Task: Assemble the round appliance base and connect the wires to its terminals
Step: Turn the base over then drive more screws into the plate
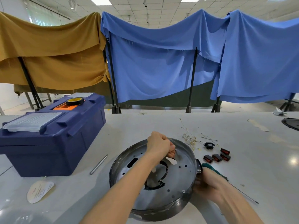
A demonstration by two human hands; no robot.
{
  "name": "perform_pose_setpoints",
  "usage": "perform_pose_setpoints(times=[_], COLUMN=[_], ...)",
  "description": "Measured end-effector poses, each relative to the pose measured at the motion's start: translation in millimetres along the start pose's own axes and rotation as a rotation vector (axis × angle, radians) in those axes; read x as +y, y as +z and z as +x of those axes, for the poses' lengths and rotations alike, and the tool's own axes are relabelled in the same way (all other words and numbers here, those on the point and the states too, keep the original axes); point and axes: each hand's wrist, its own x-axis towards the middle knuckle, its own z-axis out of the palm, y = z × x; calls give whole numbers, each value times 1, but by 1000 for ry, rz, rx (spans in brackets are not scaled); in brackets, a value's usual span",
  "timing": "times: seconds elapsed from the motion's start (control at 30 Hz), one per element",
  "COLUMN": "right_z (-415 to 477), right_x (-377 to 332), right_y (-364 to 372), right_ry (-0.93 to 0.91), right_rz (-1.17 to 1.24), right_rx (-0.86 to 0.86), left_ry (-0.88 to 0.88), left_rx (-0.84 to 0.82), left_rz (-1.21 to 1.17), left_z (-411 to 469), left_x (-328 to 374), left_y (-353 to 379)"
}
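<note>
The round grey metal appliance base [178,183] lies on the white table in front of me, its inside full of holes and a large central opening. My left hand [159,145] is fisted over the far inner rim, pinching a thin wire beside a small white tab [171,160]. At the base's right edge, by a black knob [199,167], my right hand [208,185] grips the rim. A green-handled screwdriver [215,171] lies under that hand. Loose wires [190,138] with terminals lie behind the base.
Several red-and-black rocker switches [217,156] and a black socket [209,145] lie right of the base. A blue toolbox [51,135] with a tape roll [75,101] stands at left. A metal rod [98,164] and paper label [39,190] lie nearby. Cloth-draped racks stand behind.
</note>
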Motion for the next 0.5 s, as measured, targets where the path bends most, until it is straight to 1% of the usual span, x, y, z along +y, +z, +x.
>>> perform_pose_setpoints(times=[0.1,0.2,0.23,0.3,0.37,0.43,0.5], right_z=[2,8,6,6,5,8,13], right_x=[-4,-2,-4,-10,-16,-19,-24], right_y=[-6,-12,-11,-12,-10,-10,-8], right_ry=[-62,-70,-62,-48,-64,-88,-125], right_rz=[14,-140,-168,-264,-466,-674,-813], right_rx=[183,356,368,340,274,261,256], left_ry=[-36,-37,-31,-18,-6,5,22], left_rx=[0,2,6,12,4,-18,-36], left_rz=[11,-1,7,25,42,67,95], left_z=[1,2,2,3,4,4,4], left_x=[-9,-18,-19,-20,-21,-22,-22], left_y=[6,13,14,15,15,16,16])
